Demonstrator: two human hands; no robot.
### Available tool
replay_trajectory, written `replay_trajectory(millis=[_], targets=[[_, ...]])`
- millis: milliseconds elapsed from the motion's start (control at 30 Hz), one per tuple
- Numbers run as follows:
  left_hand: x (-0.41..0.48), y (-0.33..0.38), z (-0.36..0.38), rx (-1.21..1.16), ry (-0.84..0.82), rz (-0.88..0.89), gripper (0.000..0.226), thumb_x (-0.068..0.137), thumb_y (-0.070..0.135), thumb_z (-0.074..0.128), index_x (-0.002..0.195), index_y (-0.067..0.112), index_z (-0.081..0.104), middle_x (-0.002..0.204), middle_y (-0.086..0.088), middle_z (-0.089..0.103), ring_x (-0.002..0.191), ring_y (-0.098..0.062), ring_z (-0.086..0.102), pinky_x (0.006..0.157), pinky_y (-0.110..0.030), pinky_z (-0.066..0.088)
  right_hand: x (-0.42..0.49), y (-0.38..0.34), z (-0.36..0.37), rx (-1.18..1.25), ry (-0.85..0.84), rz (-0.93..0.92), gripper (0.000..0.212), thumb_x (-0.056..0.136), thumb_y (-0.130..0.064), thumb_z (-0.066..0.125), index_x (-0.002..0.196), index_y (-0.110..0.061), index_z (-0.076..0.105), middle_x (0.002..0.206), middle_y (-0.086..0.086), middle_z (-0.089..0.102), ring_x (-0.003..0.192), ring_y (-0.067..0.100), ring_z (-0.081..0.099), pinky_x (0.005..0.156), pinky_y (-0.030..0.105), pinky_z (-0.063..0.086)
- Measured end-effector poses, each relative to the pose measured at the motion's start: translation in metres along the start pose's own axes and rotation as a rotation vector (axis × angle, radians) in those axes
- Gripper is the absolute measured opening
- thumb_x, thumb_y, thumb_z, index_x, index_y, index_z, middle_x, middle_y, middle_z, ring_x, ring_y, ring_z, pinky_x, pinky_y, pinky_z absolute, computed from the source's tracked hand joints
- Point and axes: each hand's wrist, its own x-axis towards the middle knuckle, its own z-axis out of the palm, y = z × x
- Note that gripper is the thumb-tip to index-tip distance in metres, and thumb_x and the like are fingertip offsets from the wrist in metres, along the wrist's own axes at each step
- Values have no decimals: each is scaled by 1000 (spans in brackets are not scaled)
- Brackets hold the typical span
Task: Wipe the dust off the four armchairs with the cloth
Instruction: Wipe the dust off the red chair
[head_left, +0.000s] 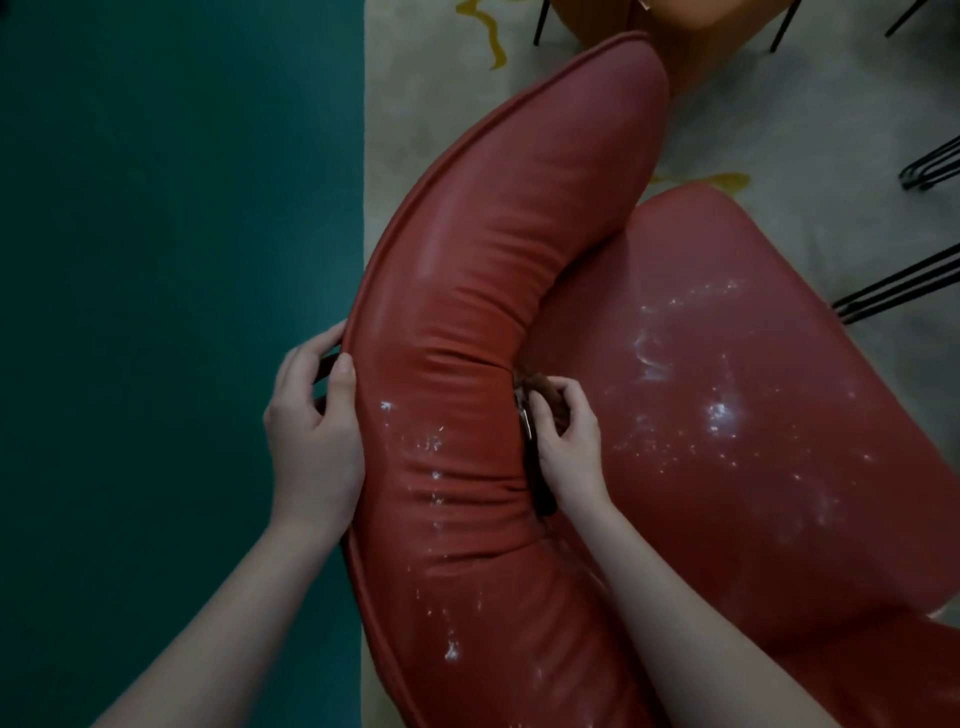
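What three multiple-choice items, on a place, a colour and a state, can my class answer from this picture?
1. Where is the cloth?
A) on the floor
B) in the crease between back and seat
C) on the rug

2. What colour is the armchair?
A) red
B) blue
C) white

3. How is the seat?
A) wiped clean
B) wet
C) speckled with white dust

Answers:
1 B, the right hand holds it in that crease.
2 A, its whole cover is red.
3 C, white specks lie across it.
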Motion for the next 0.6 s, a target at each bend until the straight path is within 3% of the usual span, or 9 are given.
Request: replay_trajectory(millis=[200, 367, 467, 600], targets=[[-1, 1, 2, -11, 13, 2, 27, 97, 23, 48, 120, 26, 61, 122, 2, 64, 118, -10, 58, 107, -39, 43, 19, 45, 11, -55, -24, 81, 6, 96, -16, 60, 102, -15, 61, 97, -3, 66, 94, 13, 61, 87, 25, 46], [0, 0, 1, -16, 18, 6, 27, 96, 23, 49, 119, 28, 62, 122, 1, 65, 118, -12, 59, 108, -42, 43, 37, 77, 23, -89, -96, 145, 5, 97, -15, 59, 100, -19, 59, 94, -6, 65, 91, 12, 59, 84, 24, 44], [0, 0, 0, -15, 12, 12, 28, 96, 22, 48, 120, 24, 63, 122, 2, 65, 117, -11, 59, 107, -39, 44, 47, 97, 26, -138, -135, 141, 8, 97, -14, 58, 104, -15, 60, 103, 3, 67, 97, 16, 61, 85, 25, 45], [-1, 2, 2, -26, 19, 4, 27, 97, 21, 49, 118, 29, 63, 120, 7, 67, 113, -6, 61, 103, -29, 45, 51, 121, 22, -222, -202, 184, 12, 97, -18, 58, 108, -17, 61, 107, 2, 66, 101, 16, 60, 86, 24, 43]])
